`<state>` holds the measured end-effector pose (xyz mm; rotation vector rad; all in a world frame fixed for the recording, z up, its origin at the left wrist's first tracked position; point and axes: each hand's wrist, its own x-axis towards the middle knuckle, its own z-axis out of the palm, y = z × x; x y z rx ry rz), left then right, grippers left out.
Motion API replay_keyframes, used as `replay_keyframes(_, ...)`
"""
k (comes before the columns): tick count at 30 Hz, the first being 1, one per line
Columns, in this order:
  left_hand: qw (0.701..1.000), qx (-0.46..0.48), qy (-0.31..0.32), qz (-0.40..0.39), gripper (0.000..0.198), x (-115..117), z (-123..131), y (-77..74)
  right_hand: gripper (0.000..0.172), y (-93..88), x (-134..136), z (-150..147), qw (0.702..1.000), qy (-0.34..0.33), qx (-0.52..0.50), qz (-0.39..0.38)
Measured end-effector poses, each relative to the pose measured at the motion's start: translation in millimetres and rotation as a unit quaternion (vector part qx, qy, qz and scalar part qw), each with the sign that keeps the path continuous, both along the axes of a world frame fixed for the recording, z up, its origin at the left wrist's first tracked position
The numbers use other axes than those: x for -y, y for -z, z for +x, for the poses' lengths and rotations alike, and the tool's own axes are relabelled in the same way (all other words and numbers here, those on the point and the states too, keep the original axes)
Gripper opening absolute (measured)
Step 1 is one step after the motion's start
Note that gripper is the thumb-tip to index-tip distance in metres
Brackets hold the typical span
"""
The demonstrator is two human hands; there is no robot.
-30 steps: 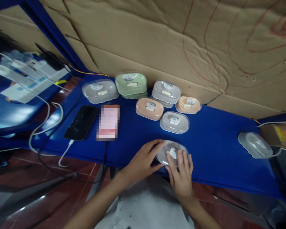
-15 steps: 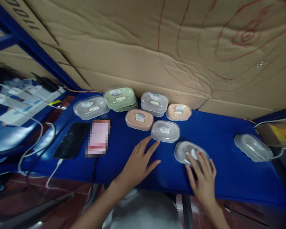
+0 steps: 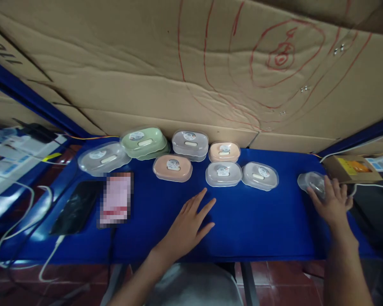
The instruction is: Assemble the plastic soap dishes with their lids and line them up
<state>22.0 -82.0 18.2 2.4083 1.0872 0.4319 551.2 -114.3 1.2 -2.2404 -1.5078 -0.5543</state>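
Observation:
At the right end of the blue table, my right hand is closed over a clear, greyish plastic soap box. Its thumb lies at the front and its fingers behind, hiding the right part. My left hand hovers or rests over the table's middle, fingers spread, holding nothing. Beyond it sit oval lidded soap boxes with round stickers: a pink one, a grey one, another grey one and a peach one. Farther left are stacked green ones, stacked grey ones and a grey one.
A black phone and a phone with a blurred-out screen lie at the left, with cables running off the table edge. Cardboard walls the back. At the right stands an open carton with yellow contents.
My right hand has left a grey soap box, now beside the other grey one, and moved right onto the clear one. My left hand stays spread. The view has turned right.

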Motion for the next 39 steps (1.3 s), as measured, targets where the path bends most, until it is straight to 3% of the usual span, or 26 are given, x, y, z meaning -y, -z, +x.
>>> replay_keyframes(2,1.000,0.000,-0.012,-0.009,0.062,9.8,-13.2,7.1,0.092,8.1,20.3,6.9,1.000,-0.001,0.013,-0.005)
replay_keyframes(4,1.000,0.007,-0.021,-0.010,0.059,20.1,-22.5,11.4,0.083,12.6,43.9,-16.1,0.999,-0.015,0.038,-0.001)
replay_keyframes(9,0.999,0.048,0.003,-0.026,0.067,37.9,-20.5,7.1,0.068,9.2,88.1,-149.4,0.989,-0.129,0.055,-0.053)
replay_keyframes(13,0.995,0.076,0.050,-0.036,0.086,36.2,-5.9,1.8,0.067,2.0,82.0,-250.4,0.966,-0.247,-0.012,-0.082)
replay_keyframes(17,0.995,0.087,0.040,-0.019,0.089,28.7,-6.4,4.0,0.064,-4.7,52.5,-304.6,0.944,-0.314,-0.039,-0.095)
replay_keyframes(23,0.996,0.075,-0.032,0.020,0.079,37.0,-39.1,16.8,0.060,-8.8,20.0,-320.6,0.912,-0.383,-0.093,-0.117)
replay_keyframes(27,0.997,0.036,-0.034,0.067,0.068,48.7,-51.5,18.5,0.056,-6.3,12.7,-307.0,0.921,-0.353,-0.127,-0.104)
replay_keyframes(33,0.990,-0.003,0.076,0.116,0.057,40.8,-25.5,5.5,0.047,-5.8,15.7,-291.5,0.938,-0.302,-0.145,-0.084)
replay_keyframes(36,0.991,0.002,0.086,0.103,0.045,34.6,-7.5,-0.1,0.039,-6.3,19.9,-288.9,0.945,-0.284,-0.154,-0.052)
replay_keyframes(39,0.991,-0.003,0.090,0.095,0.033,32.5,-5.4,-4.2,0.036,-7.1,25.8,-279.7,0.951,-0.268,-0.144,-0.057)
